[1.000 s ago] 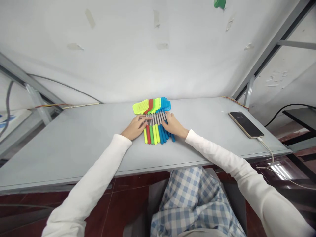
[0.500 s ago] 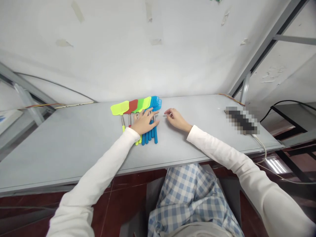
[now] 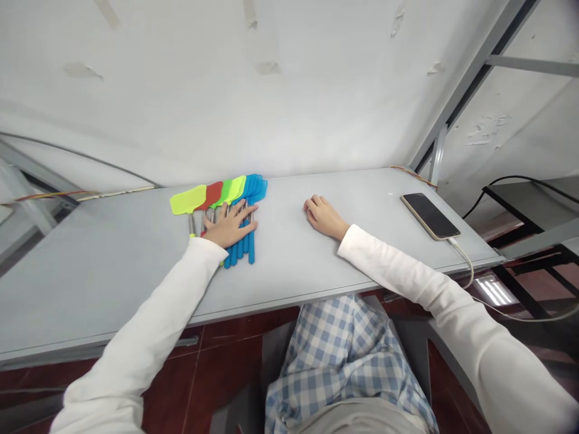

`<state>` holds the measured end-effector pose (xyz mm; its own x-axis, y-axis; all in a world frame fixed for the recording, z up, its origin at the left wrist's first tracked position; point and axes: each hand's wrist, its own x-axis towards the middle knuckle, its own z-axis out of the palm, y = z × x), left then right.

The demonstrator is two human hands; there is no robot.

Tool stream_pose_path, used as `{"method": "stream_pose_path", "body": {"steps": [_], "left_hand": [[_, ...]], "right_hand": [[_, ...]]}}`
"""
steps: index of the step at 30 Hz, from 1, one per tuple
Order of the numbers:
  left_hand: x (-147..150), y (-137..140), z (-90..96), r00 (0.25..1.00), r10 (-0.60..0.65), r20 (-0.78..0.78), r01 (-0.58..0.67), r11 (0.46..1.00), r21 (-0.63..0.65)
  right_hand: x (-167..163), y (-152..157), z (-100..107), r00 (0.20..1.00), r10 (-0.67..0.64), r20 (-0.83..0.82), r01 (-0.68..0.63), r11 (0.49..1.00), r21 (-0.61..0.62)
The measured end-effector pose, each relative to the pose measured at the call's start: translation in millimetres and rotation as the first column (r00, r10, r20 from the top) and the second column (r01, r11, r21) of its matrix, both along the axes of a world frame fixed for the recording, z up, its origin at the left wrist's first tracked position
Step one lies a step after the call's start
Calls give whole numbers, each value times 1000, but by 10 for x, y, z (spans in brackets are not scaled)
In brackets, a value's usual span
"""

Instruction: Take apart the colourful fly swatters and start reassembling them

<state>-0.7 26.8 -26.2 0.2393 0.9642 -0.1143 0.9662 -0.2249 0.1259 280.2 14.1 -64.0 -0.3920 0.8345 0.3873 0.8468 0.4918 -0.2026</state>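
- Left hand (image 3: 226, 229): palm down, fingers spread, laid across the row of swatters (image 3: 225, 192). It covers the middle of the row and does not visibly close around any single piece.
- Swatters: lie side by side on the table (image 3: 289, 271), left of its middle. The long axis of each runs from far to near, heads at the far end, handles at the near end; the left hand crosses this axis over the metal shafts (image 3: 191, 224).
- Heads: overlap in a fan. Order from left to right: yellow head (image 3: 187, 200), red head (image 3: 211, 194), green, yellow, then blue heads (image 3: 257, 188).
- Blue handles (image 3: 239, 249): project from under the left hand toward the near edge. Their exact count cannot be told.
- Right hand (image 3: 326, 218): fingers loosely curled, apart from the swatters and to their right. The palm is hidden; full closure cannot be told. The left hand is the nearer one.
- Phone (image 3: 430, 215): right of the right hand, with a cable (image 3: 465, 258) at its near end.
- Wall (image 3: 181, 102): stands beyond the far edge.
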Motion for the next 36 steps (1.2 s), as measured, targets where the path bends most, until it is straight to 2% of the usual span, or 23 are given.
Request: {"method": "stream_pose_path", "body": {"steps": [5, 8, 11, 17, 21, 23, 28, 30, 32, 33, 34, 35, 36], "left_hand": [[-475, 108, -41, 1000, -13, 6, 13, 1000, -12], [-732, 147, -83, 999, -28, 18, 27, 998, 56], [-816, 116, -91, 1000, -4, 26, 0, 989, 145], [-464, -55, -17, 976, 177, -125, -135, 947, 290], [-182, -112, 9, 952, 278, -130, -233, 930, 283], [-55, -163, 10, 956, 270, -115, -234, 939, 252], [281, -417, -25, 987, 147, -64, -126, 959, 253], [382, -502, -41, 990, 137, -28, -126, 962, 241], [436, -545, -43, 991, 136, 5, -134, 966, 222], [445, -551, -39, 991, 132, 20, -134, 968, 210], [446, -549, -33, 992, 121, 35, -126, 973, 196], [442, -542, -25, 993, 108, 53, -116, 976, 183], [435, -532, -17, 993, 95, 71, -106, 979, 174]], "right_hand": [[17, -37, -21, 1000, -11, 17, 11, 999, 44], [22, -47, -19, 1000, -16, 26, 15, 999, 47], [22, -51, -11, 999, -22, 29, 21, 999, 38], [39, -46, 1, 999, -1, 34, 0, 1000, 20], [55, -58, 21, 999, 2, 54, -3, 1000, 10], [70, -69, 28, 998, 9, 61, -9, 1000, 4], [126, -120, 44, 992, 48, 117, -44, 998, -36], [179, -173, 100, 985, 95, 143, -87, 994, -64], [308, -278, 216, 988, 103, 115, -99, 994, -42], [420, -357, 294, 997, 60, 56, -61, 998, 14], [572, -456, 381, 997, -32, -74, 40, 994, 105], [766, -576, 469, 958, -136, -254, 192, 959, 210], [998, -711, 552, 861, -208, -464, 383, 865, 324]]}}
